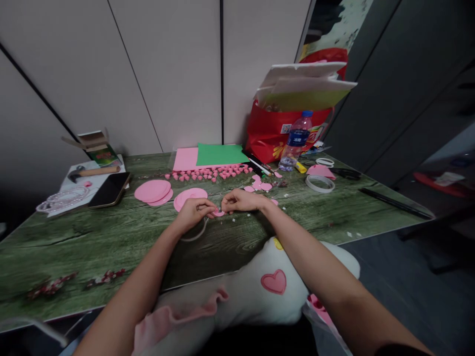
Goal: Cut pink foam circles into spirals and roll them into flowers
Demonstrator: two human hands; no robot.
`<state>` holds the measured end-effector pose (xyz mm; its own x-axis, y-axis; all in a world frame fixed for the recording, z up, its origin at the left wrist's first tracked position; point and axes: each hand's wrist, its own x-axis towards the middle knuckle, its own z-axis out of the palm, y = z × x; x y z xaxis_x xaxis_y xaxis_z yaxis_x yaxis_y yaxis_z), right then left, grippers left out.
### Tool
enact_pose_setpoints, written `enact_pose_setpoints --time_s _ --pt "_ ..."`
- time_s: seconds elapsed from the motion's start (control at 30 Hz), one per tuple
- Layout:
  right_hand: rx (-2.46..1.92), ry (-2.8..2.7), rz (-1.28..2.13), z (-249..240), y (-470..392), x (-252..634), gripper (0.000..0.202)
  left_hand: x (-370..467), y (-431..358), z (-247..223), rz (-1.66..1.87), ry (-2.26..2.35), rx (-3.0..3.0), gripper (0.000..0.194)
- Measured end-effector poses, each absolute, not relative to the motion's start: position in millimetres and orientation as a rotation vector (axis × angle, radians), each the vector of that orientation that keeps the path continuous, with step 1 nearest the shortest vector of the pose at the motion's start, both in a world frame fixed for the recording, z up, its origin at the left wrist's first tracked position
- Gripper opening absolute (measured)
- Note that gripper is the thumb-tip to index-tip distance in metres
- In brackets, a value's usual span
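My left hand (pixel 195 213) pinches a small pink paper piece (pixel 218 213) close to the table's surface. Just to its right, my right hand (pixel 241 200) is closed in a pinch at the far end of that piece; what lies between its fingertips is too small to tell. Behind my left hand lie overlapping pink paper discs (pixel 191 196), and a second stack of pink discs (pixel 153 191) sits farther left. Beyond my hands, small pink folded pieces (pixel 211 173) form a long band. Loose pink petal-shaped cutouts (pixel 258 184) are scattered behind my right hand.
Leftward are a phone (pixel 110 190), a hammer (pixel 94 171), a beaded strand (pixel 63 199) and an opened box (pixel 99 148). Green paper (pixel 219 154) lies at the back. To the right stand a red bag (pixel 265 131) and a water bottle (pixel 296 141), with a tape roll (pixel 319 184) nearer.
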<state>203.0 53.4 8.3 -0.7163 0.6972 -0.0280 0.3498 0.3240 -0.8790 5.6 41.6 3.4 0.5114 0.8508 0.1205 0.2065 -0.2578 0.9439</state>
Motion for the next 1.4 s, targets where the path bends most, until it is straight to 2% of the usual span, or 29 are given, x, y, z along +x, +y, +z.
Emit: enact_pose_setpoints --time_s 0.6,1.07,1.27,1.4 --pt "-0.886 -2.270 1.309 5.5 55.9 204.1 0.014 5.8 41.8 3.4 0.790 0.881 1.727 0.016" --pt "-0.942 -2.124 1.423 2.7 54.7 201.2 0.009 7.3 42.0 1.5 0.796 0.879 1.690 0.017" --pt "-0.950 -1.945 1.470 1.6 53.0 197.7 0.023 7.2 42.4 -0.3 0.813 0.891 1.638 0.020" --pt "-0.907 -1.925 1.422 4.1 52.5 197.5 0.018 6.9 43.4 -0.3 0.884 0.962 1.651 0.022"
